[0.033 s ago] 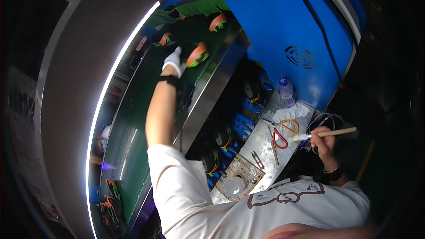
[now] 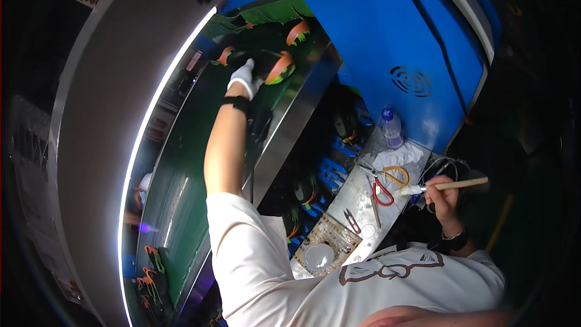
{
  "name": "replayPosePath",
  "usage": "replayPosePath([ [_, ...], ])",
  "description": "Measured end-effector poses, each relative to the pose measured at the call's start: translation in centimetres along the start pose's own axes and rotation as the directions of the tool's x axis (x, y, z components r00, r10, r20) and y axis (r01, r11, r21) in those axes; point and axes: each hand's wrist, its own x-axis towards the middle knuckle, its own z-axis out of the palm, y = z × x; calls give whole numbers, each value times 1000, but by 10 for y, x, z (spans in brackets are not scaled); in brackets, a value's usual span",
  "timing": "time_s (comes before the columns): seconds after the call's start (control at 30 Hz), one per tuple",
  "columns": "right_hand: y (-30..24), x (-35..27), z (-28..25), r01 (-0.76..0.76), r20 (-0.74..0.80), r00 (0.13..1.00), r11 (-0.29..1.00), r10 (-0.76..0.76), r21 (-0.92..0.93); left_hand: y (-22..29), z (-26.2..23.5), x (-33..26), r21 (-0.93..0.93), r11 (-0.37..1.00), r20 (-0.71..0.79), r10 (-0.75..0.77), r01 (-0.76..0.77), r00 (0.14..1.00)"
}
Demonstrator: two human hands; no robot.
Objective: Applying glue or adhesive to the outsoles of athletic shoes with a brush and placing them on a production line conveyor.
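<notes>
1. Progress: from where I stand, the work looks midway; the dark shoe-like piece [image 2: 280, 69] is on the green belt [image 2: 196, 169], the left hand [image 2: 244, 77] is at it, and the brush [image 2: 463, 184] is well apart from it; whether any coating is on the piece cannot be told
2. Outstanding: two similar pieces, one further up the belt [image 2: 298, 32] and one to the left [image 2: 225, 56], lie without a hand on them; their finish cannot be judged
3. Orientation: the orange-and-green end faces right, toward the metal edge [image 2: 290, 115]; the long axis appears to run across the belt, though the dark body blends into shadow
4. Left grip: white-gloved, at the dark side of the piece; whether the fingers close on it cannot be told
5. Right grip: the bare right hand [image 2: 443, 200] is closed round the brush handle, bristles pointing left toward the bench [image 2: 354, 197], near the scissors [image 2: 376, 175]
</notes>
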Motion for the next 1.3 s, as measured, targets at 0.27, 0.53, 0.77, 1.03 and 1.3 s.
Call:
replayPosePath([
  [0.27,20,36,38,-102,215,973,992,84,71,15,-82,-92,599,757,-154,-210,261,965],
  [0.53,36,34,137,-229,548,820,972,164,52,-5,-395,-313,654,358,-755,242,667,610],
  [0.77,38,-7,191,-273,604,772,961,199,32,-55,-464,-461,276,84,-938,241,957,249],
  [1.03,41,-45,216,-343,605,746,939,278,-8,-92,-535,-490,303,-265,-740,539,915,401],
  [1.3,38,-59,240,-380,696,656,925,293,-32,-85,-481,-514,667,-61,-682,352,743,641],
])
